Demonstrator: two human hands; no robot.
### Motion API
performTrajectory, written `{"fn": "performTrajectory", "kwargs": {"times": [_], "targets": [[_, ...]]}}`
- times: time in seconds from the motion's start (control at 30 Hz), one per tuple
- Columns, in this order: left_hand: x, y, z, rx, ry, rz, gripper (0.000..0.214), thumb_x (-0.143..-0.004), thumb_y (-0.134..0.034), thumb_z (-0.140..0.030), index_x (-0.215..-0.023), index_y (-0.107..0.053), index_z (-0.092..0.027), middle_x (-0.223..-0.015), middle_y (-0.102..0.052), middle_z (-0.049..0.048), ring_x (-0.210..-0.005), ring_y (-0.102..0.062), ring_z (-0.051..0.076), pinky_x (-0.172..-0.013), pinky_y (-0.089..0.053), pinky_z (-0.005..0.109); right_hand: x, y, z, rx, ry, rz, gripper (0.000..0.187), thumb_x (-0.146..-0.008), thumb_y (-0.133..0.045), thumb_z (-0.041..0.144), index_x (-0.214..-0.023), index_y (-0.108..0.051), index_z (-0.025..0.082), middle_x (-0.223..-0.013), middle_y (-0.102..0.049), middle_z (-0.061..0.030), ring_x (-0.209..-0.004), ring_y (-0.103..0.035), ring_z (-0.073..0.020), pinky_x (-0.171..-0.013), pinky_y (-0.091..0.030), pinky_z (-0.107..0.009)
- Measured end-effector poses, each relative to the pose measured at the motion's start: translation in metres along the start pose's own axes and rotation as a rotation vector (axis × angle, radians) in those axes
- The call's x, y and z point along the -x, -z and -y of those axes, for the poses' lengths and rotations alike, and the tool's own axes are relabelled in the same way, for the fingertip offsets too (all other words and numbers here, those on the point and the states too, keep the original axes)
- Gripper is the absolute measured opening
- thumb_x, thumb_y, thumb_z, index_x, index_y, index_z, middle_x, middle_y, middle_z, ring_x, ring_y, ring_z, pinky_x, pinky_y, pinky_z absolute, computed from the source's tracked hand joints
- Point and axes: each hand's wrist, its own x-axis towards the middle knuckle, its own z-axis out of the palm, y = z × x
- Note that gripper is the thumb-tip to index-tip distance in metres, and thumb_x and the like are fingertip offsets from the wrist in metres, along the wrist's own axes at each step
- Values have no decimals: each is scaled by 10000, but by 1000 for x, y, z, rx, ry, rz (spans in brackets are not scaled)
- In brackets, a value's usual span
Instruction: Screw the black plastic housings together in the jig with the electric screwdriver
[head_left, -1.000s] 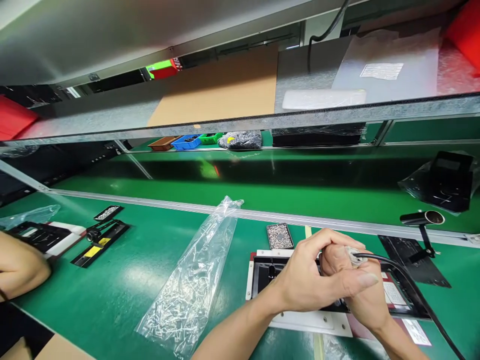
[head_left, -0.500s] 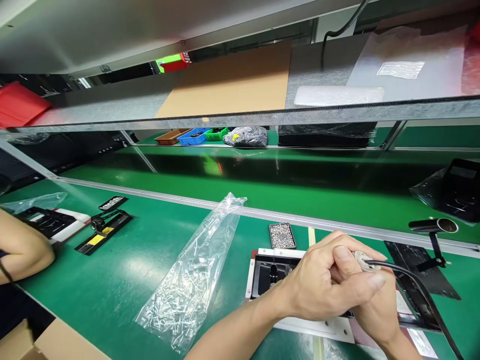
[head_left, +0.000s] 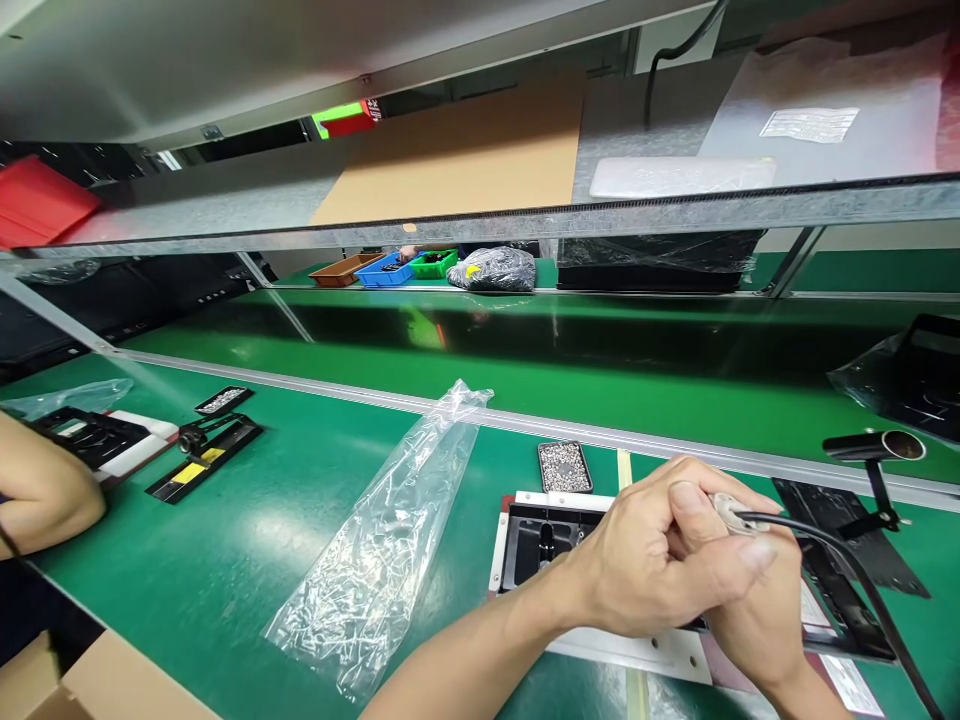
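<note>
My left hand (head_left: 645, 570) and my right hand (head_left: 757, 620) are closed together around a corded electric screwdriver (head_left: 727, 512). Only its pale cable end shows, with a black cable (head_left: 847, 555) running off to the lower right; its tip is hidden. Beneath my hands lies a black plastic housing (head_left: 525, 545) in a white fixture (head_left: 630, 650), partly covered by my left hand and forearm. Whether the tool touches the housing cannot be seen. A small black tray of metal screws (head_left: 564, 467) sits just behind the fixture.
A clear plastic bag (head_left: 375, 560) lies left of the fixture. At right stand a black tube on a bracket (head_left: 874, 447) and black parts. Another person's arm (head_left: 45, 480) is at far left, near a black part with yellow label (head_left: 202, 465). A metal shelf (head_left: 480, 225) spans overhead.
The view has shifted slightly. My hands keep the same grip over the fixture. A person's hand now appears at the blue bin in the background.
</note>
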Motion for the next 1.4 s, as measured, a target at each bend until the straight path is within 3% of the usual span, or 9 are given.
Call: {"fn": "performTrajectory", "kwargs": {"times": [0.2, 0.37, 0.5, 0.63, 0.77, 1.1, 1.4], "targets": [[0, 0, -1, -2, -5, -9, 278, -980, -706, -317, -1208, -697, -158, -1275, -744, 123, -1212, -715, 275, -1098, -580, 423, 2, 0, -1, -26, -2, -5, 481, -909, -794, 421, -567, -543, 195, -529, -469, -11, -462, -446, -127, -351, -309, -254], [2, -1, 1, -8, -25, -4, 282, -988, -701, -308, -1230, -692, -163, -1262, -731, 120, -1206, -703, 277, -1083, -567, 430, 2, -3, -4, -35, -17, 15, 447, -930, -765, 475, -637, -619, 172, -567, -459, 0, -497, -418, -111, -378, -314, -232], [5, -2, 3, 8, 27, -38, 250, -1027, -647, -313, -1233, -684, -176, -1248, -700, 109, -1215, -667, 271, -1088, -536, 433, 1, -8, -1, -126, -39, 91, 497, -954, -731, 522, -669, -494, 192, -602, -389, 25, -538, -343, -96, -412, -289, -221], [7, -3, 7, 51, 18, -21, 231, -1063, -600, -365, -1207, -663, -196, -1241, -687, 94, -1231, -634, 258, -1108, -503, 422, -1, -11, 0, -124, -25, 126, 460, -1002, -650, 540, -742, -484, 199, -749, -448, -11, -670, -418, -123, -475, -319, -223], [10, -4, 6, 56, 15, -27, 230, -1070, -594, -379, -1206, -656, -204, -1227, -679, 81, -1194, -636, 241, -1095, -504, 410, 0, -11, 4, -93, -21, 140, 453, -1013, -617, 544, -747, -478, 204, -760, -440, -15, -692, -427, -137, -496, -357, -231], [2, -1, 2, 16, -7, -17, 264, -951, -739, -315, -1168, -676, -179, -1238, -727, 108, -1182, -711, 281, -1069, -576, 437, 2, -7, 0, -62, 24, 28, 508, -914, -798, 516, -608, -589, 168, -583, -509, -3, -524, -450, -106, -417, -374, -209], [1, 1, 3, -5, 3, 9, 303, -957, -750, -363, -1196, -680, -191, -1273, -723, 106, -1210, -713, 282, -1072, -589, 429, -2, -5, 4, 34, 89, -50, 588, -916, -790, 565, -561, -513, 187, -529, -426, 19, -465, -388, -91, -354, -291, -220]]}}
